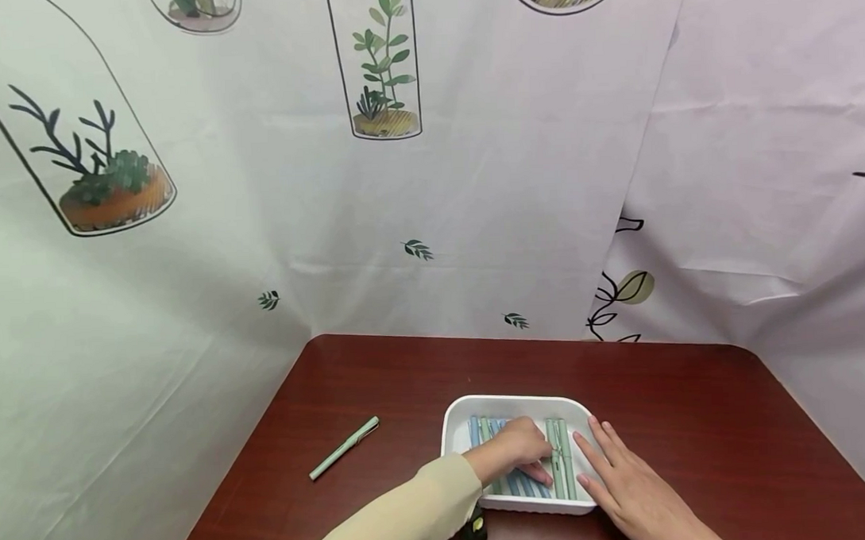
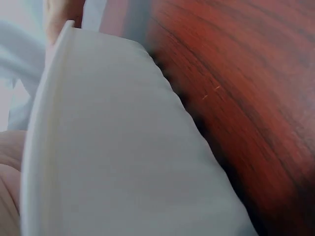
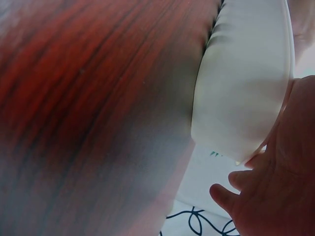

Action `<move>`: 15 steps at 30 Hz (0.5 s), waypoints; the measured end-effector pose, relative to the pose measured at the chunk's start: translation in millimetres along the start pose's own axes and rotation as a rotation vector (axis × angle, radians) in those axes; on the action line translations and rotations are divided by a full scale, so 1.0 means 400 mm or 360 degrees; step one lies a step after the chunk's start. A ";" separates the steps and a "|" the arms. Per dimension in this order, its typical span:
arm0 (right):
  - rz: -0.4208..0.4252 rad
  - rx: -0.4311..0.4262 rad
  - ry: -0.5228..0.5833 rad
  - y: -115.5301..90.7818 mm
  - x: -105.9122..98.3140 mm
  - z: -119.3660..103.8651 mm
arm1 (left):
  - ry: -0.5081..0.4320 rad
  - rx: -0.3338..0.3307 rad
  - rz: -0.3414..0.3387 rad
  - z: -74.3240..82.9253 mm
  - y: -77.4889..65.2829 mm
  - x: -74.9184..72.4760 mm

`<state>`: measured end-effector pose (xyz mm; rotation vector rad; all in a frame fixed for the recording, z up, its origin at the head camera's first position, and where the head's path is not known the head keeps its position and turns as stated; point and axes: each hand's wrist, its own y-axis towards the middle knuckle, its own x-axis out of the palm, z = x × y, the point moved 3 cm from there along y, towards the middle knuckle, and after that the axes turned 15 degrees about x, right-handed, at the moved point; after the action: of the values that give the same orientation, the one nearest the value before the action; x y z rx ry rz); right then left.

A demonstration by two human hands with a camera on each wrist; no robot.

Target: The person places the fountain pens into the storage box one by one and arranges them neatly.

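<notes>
In the head view, a white tray (image 1: 512,503) holds several light blue pens (image 1: 475,431) and light green pens (image 1: 566,460), lying side by side. My left hand (image 1: 517,450) reaches over the tray's near left side, its fingers bent down among the pens beside a green pen (image 1: 557,480) right of centre. Its fingertips are partly hidden, so I cannot tell whether they pinch a pen. My right hand (image 1: 633,485) lies against the tray's right side with fingers spread and straight. The right wrist view shows the right hand (image 3: 275,182) along the tray's outer wall (image 3: 241,88).
One light green pen (image 1: 344,448) lies on the dark red wooden table (image 1: 393,375), left of the tray. A small black object (image 1: 476,527) shows beside the left sleeve. White printed cloth (image 1: 474,221) hangs behind the table and at its sides.
</notes>
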<state>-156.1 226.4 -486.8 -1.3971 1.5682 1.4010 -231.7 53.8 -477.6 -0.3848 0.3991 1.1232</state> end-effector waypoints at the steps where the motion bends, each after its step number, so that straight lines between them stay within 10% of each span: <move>1: 0.0027 -0.0012 0.0007 -0.001 0.001 0.000 | -0.0049 0.0006 -0.0002 -0.003 -0.001 -0.004; 15: -0.0078 0.0075 -0.0005 0.004 0.000 -0.002 | -0.0414 0.0190 -0.0012 -0.026 -0.054 -0.127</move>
<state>-157.5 225.4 -486.1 -1.3953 1.5446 1.3282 -232.4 0.6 -459.6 -0.1325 0.2333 1.1196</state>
